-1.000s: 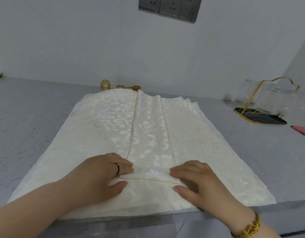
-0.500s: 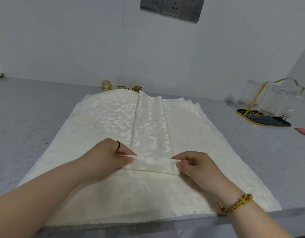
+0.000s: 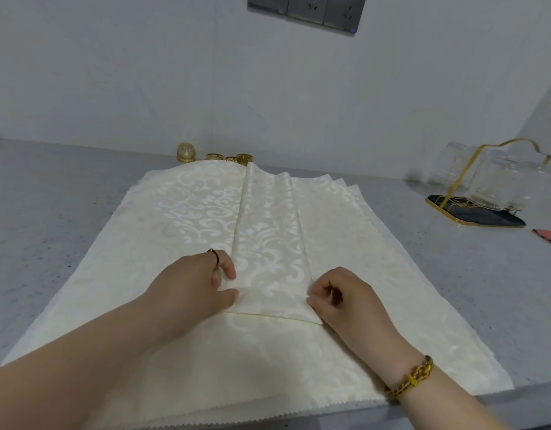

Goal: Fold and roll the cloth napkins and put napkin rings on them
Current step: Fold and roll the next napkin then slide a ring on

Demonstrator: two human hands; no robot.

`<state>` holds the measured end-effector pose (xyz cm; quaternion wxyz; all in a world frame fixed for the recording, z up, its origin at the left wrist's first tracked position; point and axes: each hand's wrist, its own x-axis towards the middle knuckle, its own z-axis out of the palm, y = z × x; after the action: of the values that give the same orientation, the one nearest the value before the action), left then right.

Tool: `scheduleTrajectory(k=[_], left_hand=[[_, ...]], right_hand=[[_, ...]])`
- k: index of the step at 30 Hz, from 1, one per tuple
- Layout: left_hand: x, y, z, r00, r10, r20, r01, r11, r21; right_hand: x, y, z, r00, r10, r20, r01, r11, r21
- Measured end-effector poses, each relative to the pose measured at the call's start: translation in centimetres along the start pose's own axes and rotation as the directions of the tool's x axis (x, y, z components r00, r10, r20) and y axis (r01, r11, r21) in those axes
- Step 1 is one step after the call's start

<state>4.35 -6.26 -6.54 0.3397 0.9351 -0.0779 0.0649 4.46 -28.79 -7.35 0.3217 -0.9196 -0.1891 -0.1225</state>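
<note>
Head view: a person works at a grey desk, where a cream damask folded napkin lies as a long narrow strip running away toward the wall, on top of a stack of napkins spread flat; the strip's near end is doubled over into a flat fold. The left hand pinches the left edge of that fold between thumb and curled fingers, a dark ring on one finger; the right hand, fingers curled in, pinches the fold's right corner, a gold braided bracelet on its wrist. The stack's zigzag-cut near edge lies at the front lip of the desk. Gold napkin rings stand at the far end of the cloths by the wall, just beside a gold domed ornament. Well to the right, clear glasses sit on a gold wire rack with a dark tray; a pink item shows at the right edge; a row of grey wall sockets hangs above.
</note>
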Motion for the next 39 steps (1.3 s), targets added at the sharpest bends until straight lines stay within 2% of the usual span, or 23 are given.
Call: scheduleTrajectory(k=[2,3,6,8,9,10,13,14,15,16,18,20,22,27,32,35,37,39], left_hand=[[-0.4,0.5,0.0,0.979,0.199,-0.036,-0.189,0.963,0.194],[-0.4,0.7,-0.1,0.950,0.311,-0.003,-0.296,0.908,0.298],[-0.8,0.3,0.1,0.876,0.476,0.079,-0.466,0.794,0.390],[-1.3,-0.2,0.3,0.869,0.472,0.148,-0.487,0.767,0.418],[-1.6,-0.1,0.0,0.882,0.423,0.207,-0.471,0.785,0.403],[-1.6,-0.6,0.1,0.891,0.402,0.208,-0.453,0.788,0.418],[-1.5,0.6,-0.2,0.922,0.355,0.157,-0.388,0.826,0.409],[-1.4,1.0,-0.4,0.913,0.392,0.111,-0.405,0.846,0.346],[-1.3,0.5,0.0,0.897,0.440,0.034,-0.422,0.834,0.355],[-1.5,0.0,0.3,0.906,0.422,-0.010,-0.394,0.854,0.339],[-2.5,0.2,-0.1,0.930,0.367,-0.036,-0.350,0.910,0.223],[-3.6,0.1,-0.8,0.971,0.239,0.018,-0.239,0.970,0.038],[-4.1,-0.1,-1.1,0.983,0.179,0.038,-0.173,0.977,-0.126],[-4.2,0.3,-0.6,1.000,-0.012,-0.010,0.009,0.974,-0.225],[-3.6,0.4,0.1,0.997,-0.034,-0.072,0.013,0.961,-0.275],[-3.5,0.8,-0.1,0.996,-0.001,-0.087,-0.017,0.980,-0.198],[-3.5,0.7,-0.1,0.990,0.081,-0.118,-0.094,0.990,-0.103],[-3.6,0.3,0.0,0.975,0.196,-0.108,-0.200,0.979,-0.024]], right_hand=[[0.1,0.2,0.0,0.983,-0.181,0.002,0.180,0.976,-0.124],[0.0,0.3,0.0,0.973,-0.227,0.044,0.231,0.959,-0.164],[-0.8,0.9,-0.7,0.935,-0.298,0.193,0.334,0.922,-0.194],[-1.1,0.9,-1.2,0.931,-0.292,0.217,0.335,0.920,-0.201],[-1.1,0.9,-1.3,0.934,-0.289,0.208,0.331,0.921,-0.207],[-1.0,1.0,-1.2,0.937,-0.290,0.196,0.330,0.918,-0.222],[-0.3,0.5,-0.8,0.954,-0.231,0.193,0.268,0.944,-0.194],[-0.2,0.0,-0.9,0.963,-0.212,0.165,0.238,0.958,-0.158],[-0.1,-0.3,-1.1,0.973,-0.186,0.138,0.204,0.971,-0.129],[-0.3,-0.6,-1.4,0.979,-0.156,0.135,0.170,0.981,-0.097],[-1.2,-0.9,-1.9,0.983,-0.099,0.153,0.098,0.995,0.017],[-2.2,-1.2,-2.2,0.984,-0.027,0.178,0.000,0.989,0.147],[-2.8,-1.5,-2.3,0.976,0.056,0.211,-0.111,0.960,0.257],[-2.4,-1.7,-1.6,0.968,0.164,0.192,-0.221,0.918,0.330],[-1.9,-2.0,-0.9,0.976,0.172,0.133,-0.194,0.965,0.175],[-2.2,-1.9,-0.8,0.986,0.146,0.081,-0.149,0.988,0.034],[-2.5,-2.0,-0.5,0.997,0.064,0.034,-0.064,0.998,0.000],[-2.6,-1.5,-0.1,0.992,-0.123,0.004,0.123,0.988,-0.094]])
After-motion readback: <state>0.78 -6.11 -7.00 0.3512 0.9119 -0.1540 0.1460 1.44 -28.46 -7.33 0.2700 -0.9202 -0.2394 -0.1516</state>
